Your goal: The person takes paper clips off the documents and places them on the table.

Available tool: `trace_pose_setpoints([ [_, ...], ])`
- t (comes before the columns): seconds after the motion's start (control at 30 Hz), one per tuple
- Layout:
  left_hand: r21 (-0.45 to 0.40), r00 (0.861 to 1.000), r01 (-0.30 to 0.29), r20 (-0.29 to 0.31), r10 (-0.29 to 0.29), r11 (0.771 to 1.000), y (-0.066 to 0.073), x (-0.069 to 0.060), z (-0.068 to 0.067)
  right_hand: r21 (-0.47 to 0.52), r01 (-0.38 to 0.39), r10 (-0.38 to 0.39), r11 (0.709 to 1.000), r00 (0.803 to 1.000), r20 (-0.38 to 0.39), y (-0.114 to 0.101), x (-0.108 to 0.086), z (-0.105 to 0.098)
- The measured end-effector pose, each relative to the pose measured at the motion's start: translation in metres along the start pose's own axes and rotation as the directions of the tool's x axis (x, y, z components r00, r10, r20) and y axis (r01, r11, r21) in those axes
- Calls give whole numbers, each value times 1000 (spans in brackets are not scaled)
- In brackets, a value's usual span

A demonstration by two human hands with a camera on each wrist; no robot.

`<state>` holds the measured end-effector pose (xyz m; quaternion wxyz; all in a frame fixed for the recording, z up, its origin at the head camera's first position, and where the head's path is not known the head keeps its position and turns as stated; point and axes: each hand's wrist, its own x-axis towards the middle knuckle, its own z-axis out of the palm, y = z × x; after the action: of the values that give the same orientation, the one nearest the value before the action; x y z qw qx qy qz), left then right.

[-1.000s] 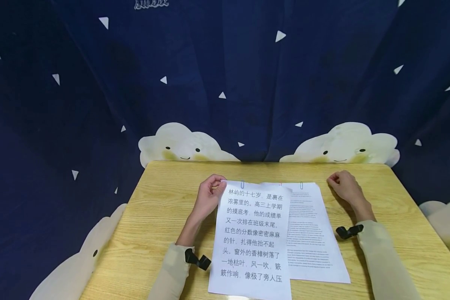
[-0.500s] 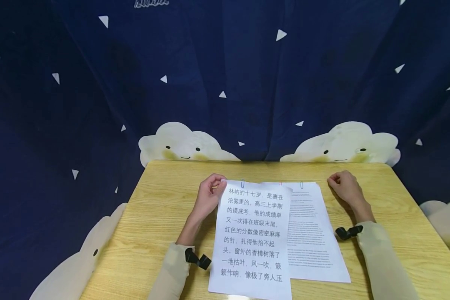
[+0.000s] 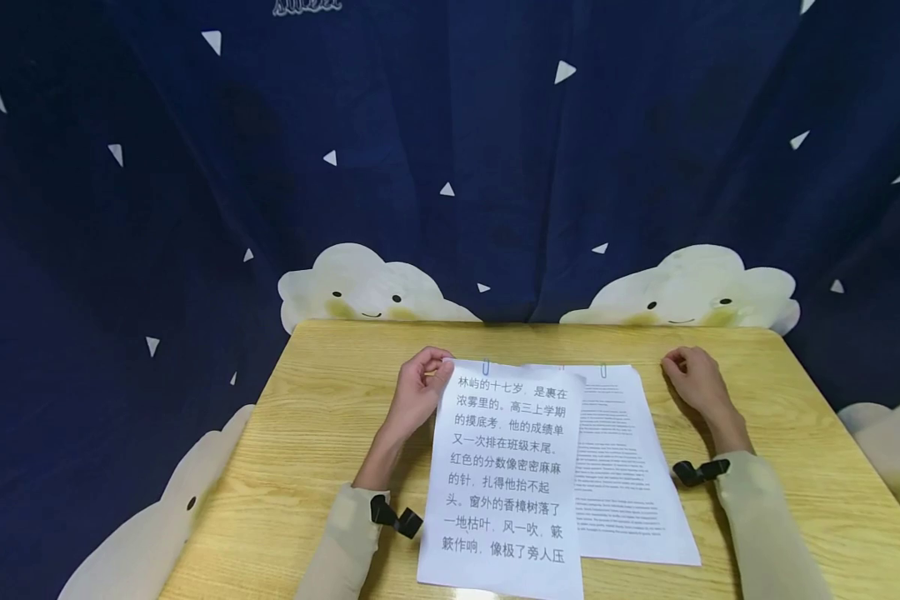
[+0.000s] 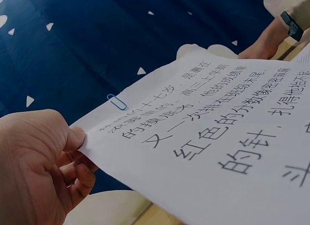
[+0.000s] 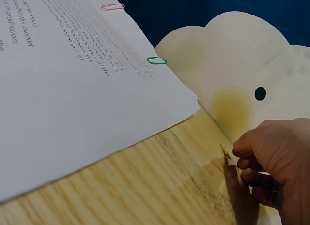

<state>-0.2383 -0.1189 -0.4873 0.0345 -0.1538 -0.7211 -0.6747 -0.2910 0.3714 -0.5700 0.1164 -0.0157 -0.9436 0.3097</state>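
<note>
My left hand (image 3: 420, 390) pinches the top left corner of a white paper sheet (image 3: 504, 475) with large printed Chinese characters. A blue paper clip (image 4: 116, 102) sits on that sheet's top edge, right of my thumb. The sheet overlaps papers with small English print (image 3: 622, 483) to its right. On their top edge are a pink paper clip (image 5: 112, 7) and a green paper clip (image 5: 156, 60). My right hand (image 5: 276, 162), fingers curled, is low over the table right of the papers. A small yellow paper clip (image 5: 224, 151) juts from its thumb and fingertip; most is hidden.
The wooden table (image 3: 330, 417) extends around the papers on both sides. A dark blue curtain (image 3: 450, 167) with white triangles and cloud figures hangs behind its far edge. Black bands are on both wrists.
My right hand has shifted slightly to the right and toward me, its fingers still curled. The left hand and the papers look unmoved.
</note>
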Motion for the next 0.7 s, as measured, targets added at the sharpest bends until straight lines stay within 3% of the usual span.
trace_pose_setpoints([
  [0.27, 0, 1000, -3, 4, 3, 1000, 0, 0, 1, -26, 26, -26, 999, 1000, -17, 1, -7, -2],
  [0.7, 7, 1000, -23, -7, 23, 1000, -2, 1, 1, -5, -8, 8, 1000, 1000, 11, -3, -11, -4],
])
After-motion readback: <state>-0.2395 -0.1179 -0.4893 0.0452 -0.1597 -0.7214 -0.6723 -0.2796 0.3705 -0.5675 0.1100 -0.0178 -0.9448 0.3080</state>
